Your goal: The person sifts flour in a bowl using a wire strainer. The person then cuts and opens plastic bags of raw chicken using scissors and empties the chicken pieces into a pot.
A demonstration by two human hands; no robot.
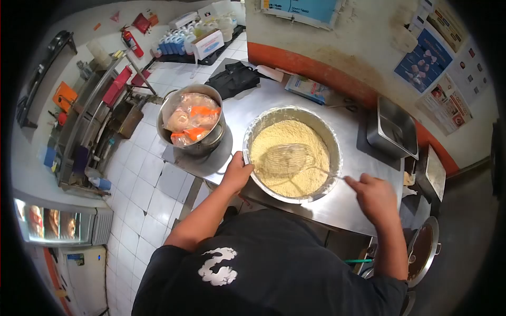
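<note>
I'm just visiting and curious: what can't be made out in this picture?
All in the head view:
Bottom of the bowl: covered by yellow powder.
Handle end of the whisk: hidden in the right hand.
Whatever lies deeper in the pot: hidden by bagged items.
Fine print on the blue poster: too small.

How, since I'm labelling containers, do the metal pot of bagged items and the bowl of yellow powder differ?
The bowl holds loose yellow powder and a whisk; the pot holds clear bags with orange parts. The bowl's mouth looks wider than the pot's. The left hand touches the bowl, while the pot is untouched. Both are round and open-topped.
</note>
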